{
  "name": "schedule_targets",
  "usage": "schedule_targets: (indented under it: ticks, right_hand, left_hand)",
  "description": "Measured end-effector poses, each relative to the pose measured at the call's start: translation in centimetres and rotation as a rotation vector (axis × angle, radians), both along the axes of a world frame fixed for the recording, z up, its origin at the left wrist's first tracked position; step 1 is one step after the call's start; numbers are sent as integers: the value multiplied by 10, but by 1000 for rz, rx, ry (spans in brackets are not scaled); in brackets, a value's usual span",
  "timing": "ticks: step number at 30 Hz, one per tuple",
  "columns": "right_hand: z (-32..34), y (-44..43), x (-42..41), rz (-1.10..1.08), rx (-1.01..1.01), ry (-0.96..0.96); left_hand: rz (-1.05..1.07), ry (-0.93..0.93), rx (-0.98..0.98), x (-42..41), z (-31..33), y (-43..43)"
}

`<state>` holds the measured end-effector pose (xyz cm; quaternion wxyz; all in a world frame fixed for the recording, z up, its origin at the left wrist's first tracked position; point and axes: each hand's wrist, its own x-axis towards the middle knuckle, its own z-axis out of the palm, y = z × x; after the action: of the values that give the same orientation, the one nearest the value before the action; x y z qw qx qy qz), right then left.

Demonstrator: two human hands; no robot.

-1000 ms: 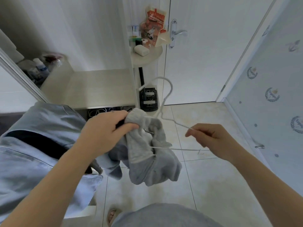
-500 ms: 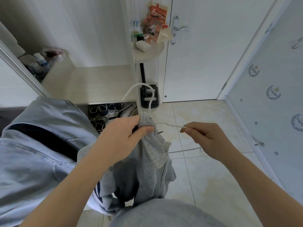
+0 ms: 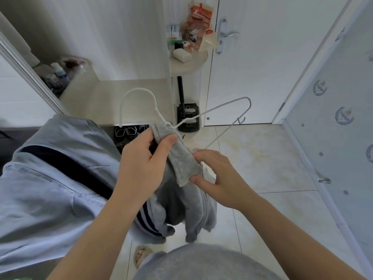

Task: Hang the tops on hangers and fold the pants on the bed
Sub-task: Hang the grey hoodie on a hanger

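A grey zip-up top (image 3: 181, 168) hangs down in front of me, its collar bunched at the neck of a white wire hanger (image 3: 222, 107). My left hand (image 3: 145, 158) pinches the collar just below the hanger's hook. My right hand (image 3: 218, 174) touches the collar's right edge with thumb and fingers around the cloth. The hanger's right arm sticks out bare toward the door. A light blue shirt (image 3: 50, 178) with a dark strap across it lies draped at my left.
An open white wardrobe (image 3: 121, 93) stands ahead, with shoes (image 3: 129, 131) under its shelf. A small rounded shelf (image 3: 189, 61) holds packets and boxes. A white door (image 3: 262, 57) is to the right. Tiled floor (image 3: 272, 158) lies below.
My right hand let go of the hanger's arm and moved left to the grey collar. The hanger swung so its right arm points up toward the door.
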<state>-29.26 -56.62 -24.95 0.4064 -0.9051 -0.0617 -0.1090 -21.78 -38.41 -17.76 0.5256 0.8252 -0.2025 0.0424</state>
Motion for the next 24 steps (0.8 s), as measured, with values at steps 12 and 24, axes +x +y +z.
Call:
schedule_targets:
  ticks: [12,24]
  right_hand:
    - [-18,-30,16,151,-108,331]
    - [-52,-71,24,99,-727,488]
  left_hand:
    - [-33,142,-92,4,-15,-14]
    - [-126,157,62,16,-22,4]
